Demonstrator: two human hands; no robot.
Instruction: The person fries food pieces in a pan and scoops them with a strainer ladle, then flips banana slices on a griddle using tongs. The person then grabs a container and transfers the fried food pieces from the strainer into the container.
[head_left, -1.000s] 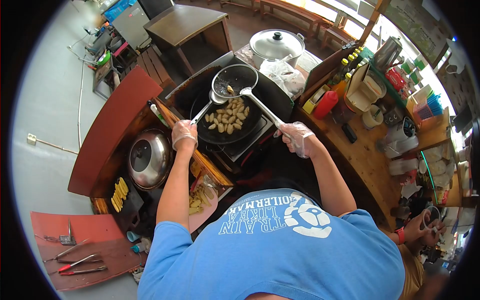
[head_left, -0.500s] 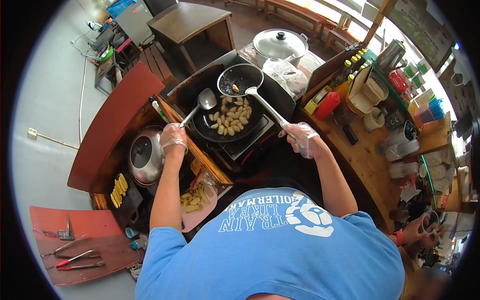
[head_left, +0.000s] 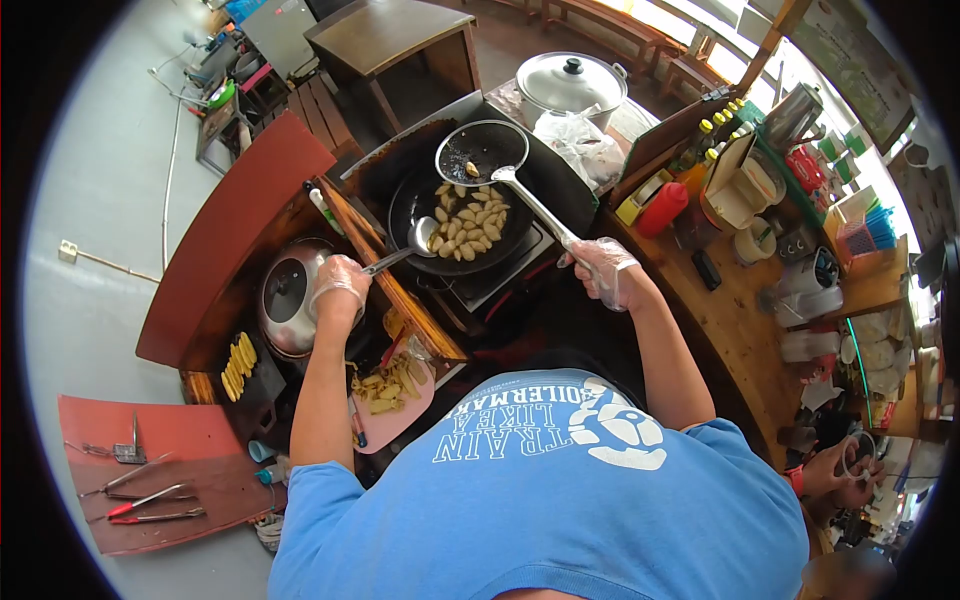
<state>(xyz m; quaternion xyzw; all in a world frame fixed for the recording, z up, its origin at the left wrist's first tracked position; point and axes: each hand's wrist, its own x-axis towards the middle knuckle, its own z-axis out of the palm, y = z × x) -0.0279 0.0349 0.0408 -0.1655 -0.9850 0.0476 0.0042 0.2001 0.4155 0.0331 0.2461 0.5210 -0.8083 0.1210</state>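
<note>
Both hands wear clear plastic gloves. My left hand (head_left: pixel 342 283) is closed round the handle of a metal ladle (head_left: pixel 421 236), whose bowl rests in the wok at the left edge of the food. My right hand (head_left: pixel 603 270) grips the long handle of a round strainer (head_left: pixel 482 152), held above the far side of the wok. One small brown piece (head_left: pixel 472 169) lies in the strainer. Several pale, oblong food pieces (head_left: pixel 470 225) sit together in the dark wok (head_left: pixel 402 200), which stands on a stove.
A domed lid (head_left: pixel 290 295) is left of the wooden divider. Pale strips lie on a pink board (head_left: pixel 400 412). Beyond the stove stand a lidded pot (head_left: pixel 570 85) and a plastic bag (head_left: pixel 580 148). A red bottle (head_left: pixel 662 210) is on the right counter. Another person's hands (head_left: pixel 838 468) hold a clear cup.
The ladle has come away from the strainer, swung left, then dipped into the wok beside the food. My left hand has moved left and down. The strainer has stayed over the wok.
</note>
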